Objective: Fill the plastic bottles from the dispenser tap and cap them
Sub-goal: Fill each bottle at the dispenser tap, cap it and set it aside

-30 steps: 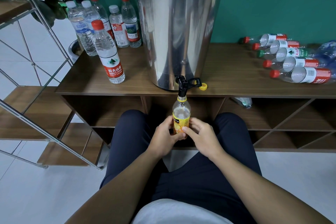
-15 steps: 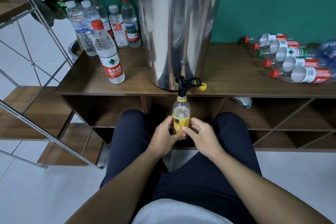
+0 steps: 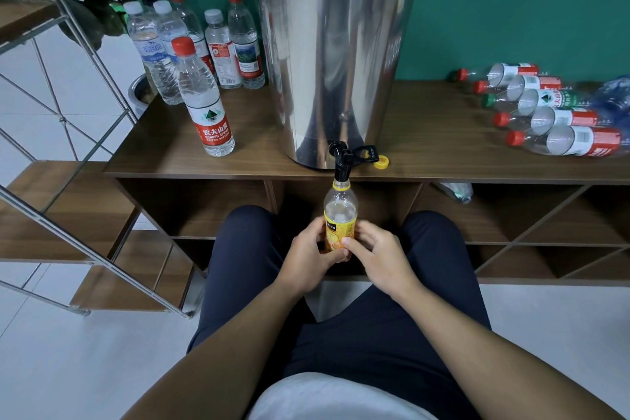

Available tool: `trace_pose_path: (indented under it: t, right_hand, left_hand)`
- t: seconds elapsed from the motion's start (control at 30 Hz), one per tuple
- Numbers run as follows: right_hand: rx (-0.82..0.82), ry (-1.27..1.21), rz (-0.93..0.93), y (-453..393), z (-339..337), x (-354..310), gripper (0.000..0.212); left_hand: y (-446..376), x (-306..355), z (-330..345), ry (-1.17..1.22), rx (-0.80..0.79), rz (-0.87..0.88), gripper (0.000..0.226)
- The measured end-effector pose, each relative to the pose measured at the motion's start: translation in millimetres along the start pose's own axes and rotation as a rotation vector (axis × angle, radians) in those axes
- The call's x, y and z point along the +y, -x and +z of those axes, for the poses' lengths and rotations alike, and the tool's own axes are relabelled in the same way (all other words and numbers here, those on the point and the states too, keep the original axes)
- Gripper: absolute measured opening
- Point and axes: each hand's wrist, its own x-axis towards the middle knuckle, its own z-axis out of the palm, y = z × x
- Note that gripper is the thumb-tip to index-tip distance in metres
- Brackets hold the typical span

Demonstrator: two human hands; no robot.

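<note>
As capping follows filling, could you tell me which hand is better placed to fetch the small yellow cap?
Probably the right hand: the small yellow cap lies right of the black tap.

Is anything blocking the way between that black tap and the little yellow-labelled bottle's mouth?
Nothing visible does. The small yellow-labelled plastic bottle sits uncapped with its mouth right under the black tap spout, held by the left hand and right hand. Its yellow cap lies on the wooden shelf.
</note>
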Motion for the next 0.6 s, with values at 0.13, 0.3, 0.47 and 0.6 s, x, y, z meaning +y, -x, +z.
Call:
trace_pose_path:
  t: [0.13,0.3,0.47,0.6]
  right_hand:
    - [0.0,0.0,0.005,0.8,-0.4,-1.5,0.036]
    - [-0.004,0.003,0.002,1.1,-0.1,-2.5,0.036]
    - [-0.015,0.001,-0.011,2.1,-1.1,-3.5,0.037]
    - [-0.015,-0.004,-0.006,1.9,-1.0,-3.8,0.037]
  left_hand:
    - [0.3,0.9,0.1,0.002,0.0,0.003,0.054]
    - [1.1,2.6,-0.6,0.015,0.008,0.013,0.047]
    - [1.8,4.1,-0.7,0.025,0.005,0.021,0.044]
    - [2.1,4.0,-0.5,0.018,0.009,0.021,0.044]
